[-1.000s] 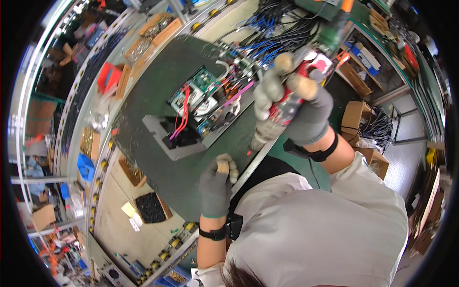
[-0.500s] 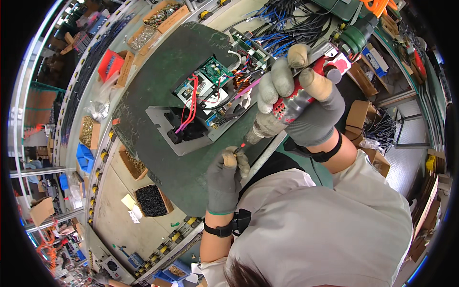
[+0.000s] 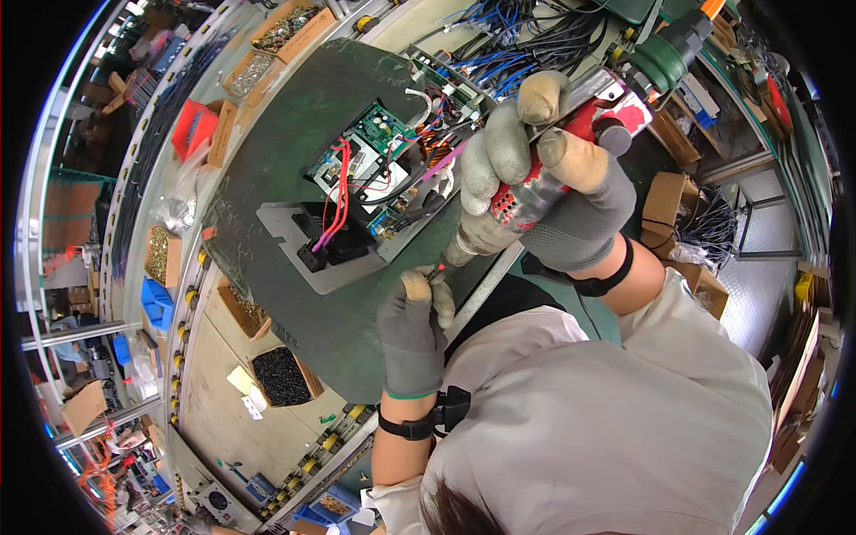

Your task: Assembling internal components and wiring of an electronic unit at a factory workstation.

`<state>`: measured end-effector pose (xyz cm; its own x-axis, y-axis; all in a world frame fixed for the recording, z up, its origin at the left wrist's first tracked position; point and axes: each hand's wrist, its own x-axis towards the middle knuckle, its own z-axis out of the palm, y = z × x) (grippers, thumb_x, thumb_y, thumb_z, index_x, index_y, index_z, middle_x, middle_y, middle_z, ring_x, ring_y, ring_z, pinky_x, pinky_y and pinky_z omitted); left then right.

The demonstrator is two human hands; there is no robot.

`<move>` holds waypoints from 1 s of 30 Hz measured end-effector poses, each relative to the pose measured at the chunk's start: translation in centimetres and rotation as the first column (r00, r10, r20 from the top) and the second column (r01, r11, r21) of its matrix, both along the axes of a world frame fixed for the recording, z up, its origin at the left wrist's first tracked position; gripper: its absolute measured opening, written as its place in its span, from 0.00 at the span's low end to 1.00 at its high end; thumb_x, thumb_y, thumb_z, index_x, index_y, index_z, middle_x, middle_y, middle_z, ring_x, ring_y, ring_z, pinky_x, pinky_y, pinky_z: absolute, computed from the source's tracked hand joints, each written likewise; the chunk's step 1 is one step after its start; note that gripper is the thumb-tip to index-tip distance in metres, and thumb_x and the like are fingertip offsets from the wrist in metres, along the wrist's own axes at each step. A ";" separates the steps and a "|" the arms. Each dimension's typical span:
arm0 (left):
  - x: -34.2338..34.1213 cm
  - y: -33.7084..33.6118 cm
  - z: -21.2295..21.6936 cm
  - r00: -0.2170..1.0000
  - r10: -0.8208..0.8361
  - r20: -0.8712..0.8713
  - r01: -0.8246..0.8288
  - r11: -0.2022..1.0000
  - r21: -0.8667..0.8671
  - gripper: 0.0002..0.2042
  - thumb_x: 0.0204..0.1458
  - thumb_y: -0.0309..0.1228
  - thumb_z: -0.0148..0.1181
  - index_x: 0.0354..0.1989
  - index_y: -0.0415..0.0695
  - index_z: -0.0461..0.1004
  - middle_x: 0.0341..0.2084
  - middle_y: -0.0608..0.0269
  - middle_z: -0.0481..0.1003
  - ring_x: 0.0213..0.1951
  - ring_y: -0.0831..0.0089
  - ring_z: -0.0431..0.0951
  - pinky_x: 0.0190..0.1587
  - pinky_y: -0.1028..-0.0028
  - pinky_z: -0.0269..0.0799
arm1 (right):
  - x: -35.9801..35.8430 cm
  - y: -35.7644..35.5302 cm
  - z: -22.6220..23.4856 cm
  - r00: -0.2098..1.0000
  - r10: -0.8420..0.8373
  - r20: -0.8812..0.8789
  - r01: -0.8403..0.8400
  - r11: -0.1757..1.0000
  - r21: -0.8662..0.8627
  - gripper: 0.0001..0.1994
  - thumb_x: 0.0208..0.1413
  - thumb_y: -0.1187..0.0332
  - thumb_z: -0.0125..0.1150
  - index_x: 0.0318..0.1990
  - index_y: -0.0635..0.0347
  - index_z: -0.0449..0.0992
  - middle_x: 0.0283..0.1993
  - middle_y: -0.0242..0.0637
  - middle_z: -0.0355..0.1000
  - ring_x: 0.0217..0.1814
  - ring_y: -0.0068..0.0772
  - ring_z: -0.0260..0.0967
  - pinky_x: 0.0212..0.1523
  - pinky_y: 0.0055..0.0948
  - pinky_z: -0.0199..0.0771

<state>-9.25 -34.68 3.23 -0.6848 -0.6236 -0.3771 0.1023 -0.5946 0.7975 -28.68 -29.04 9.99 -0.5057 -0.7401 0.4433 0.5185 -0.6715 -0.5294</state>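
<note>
My right hand [image 3: 544, 178], in a grey glove, grips a red and silver electric screwdriver [image 3: 535, 192] that hangs from a green cable mount above. Its bit points down toward my left hand [image 3: 413, 325]. That hand, also gloved, pinches a small screw [image 3: 437, 270] at the bit's tip. Just beyond lies an open grey metal chassis [image 3: 321, 267] with green circuit boards [image 3: 379, 125], red and black wires on a dark green round mat [image 3: 267, 160].
Small boxes of screws and parts [image 3: 281, 374] line the bench's left side, with a red bin [image 3: 192, 129] and a blue bin [image 3: 156, 303]. Bundles of blue and black cables [image 3: 526, 40] lie at the back. Cardboard boxes [image 3: 664, 201] stand on the right.
The screwdriver has come down and nearer to me. My left hand rose from the mat's edge to the bit's tip and now pinches a screw there.
</note>
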 end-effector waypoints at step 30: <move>-2.3 -4.7 6.8 0.940 0.216 0.263 0.110 0.536 -0.837 0.24 0.58 0.46 0.63 0.52 0.36 0.75 0.39 0.57 0.78 0.40 0.65 0.79 0.42 0.68 0.74 | -4.8 1.3 3.9 0.990 -0.042 -0.133 0.033 0.997 -0.072 0.10 0.60 0.63 0.57 0.47 0.53 0.71 0.35 0.34 0.68 0.37 0.36 0.67 0.35 0.35 0.69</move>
